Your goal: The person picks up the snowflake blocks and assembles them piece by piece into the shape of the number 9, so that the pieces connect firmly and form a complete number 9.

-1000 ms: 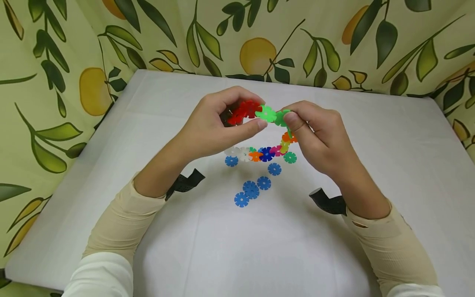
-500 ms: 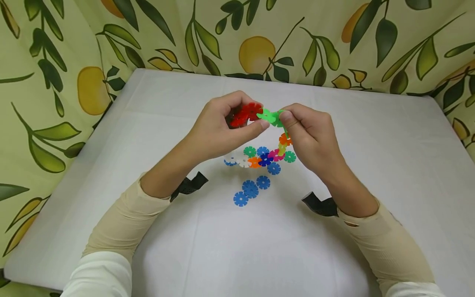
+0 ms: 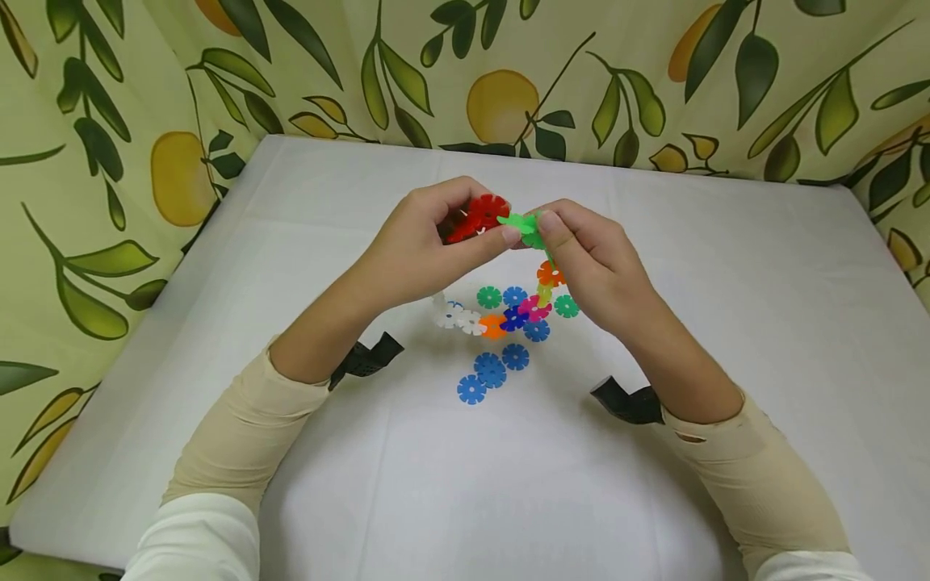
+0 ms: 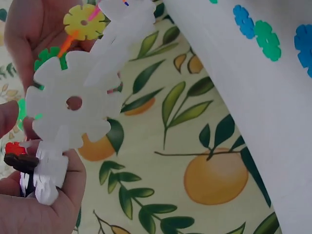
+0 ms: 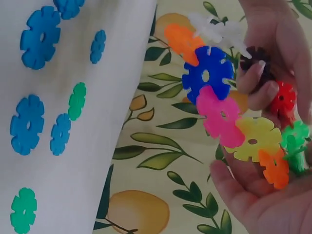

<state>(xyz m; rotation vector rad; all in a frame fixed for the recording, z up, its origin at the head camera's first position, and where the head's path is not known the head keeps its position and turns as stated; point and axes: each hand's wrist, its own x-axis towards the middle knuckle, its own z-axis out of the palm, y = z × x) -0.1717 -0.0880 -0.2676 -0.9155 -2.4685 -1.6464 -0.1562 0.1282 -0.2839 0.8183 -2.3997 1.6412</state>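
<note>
A ring-like chain of plastic snowflake discs point(image 3: 515, 318) hangs between my hands in the head view. My left hand point(image 3: 425, 246) holds its red discs point(image 3: 488, 211) and a black disc point(image 5: 255, 61), which shows in the right wrist view. My right hand point(image 3: 599, 270) pinches the bright green discs point(image 3: 530, 229) between thumb and forefinger, close beside my left thumb. From there the chain drops through orange, yellow, pink point(image 5: 220, 117), dark blue point(image 5: 207, 73) and a second orange disc to white discs point(image 4: 73, 102). Part of the red end is hidden by my left fingers.
Below the chain, several loose blue discs point(image 3: 472, 390) lie on the white table point(image 3: 465, 484), with a green disc point(image 3: 490, 297) and another green disc point(image 3: 567, 306) near them. A curtain with fruit and leaves point(image 3: 501, 105) stands behind the table's far edge.
My right hand has moved left, closer to my left hand, with the green discs. The lower chain has swung slightly nearer the camera, uncovering loose discs behind it.
</note>
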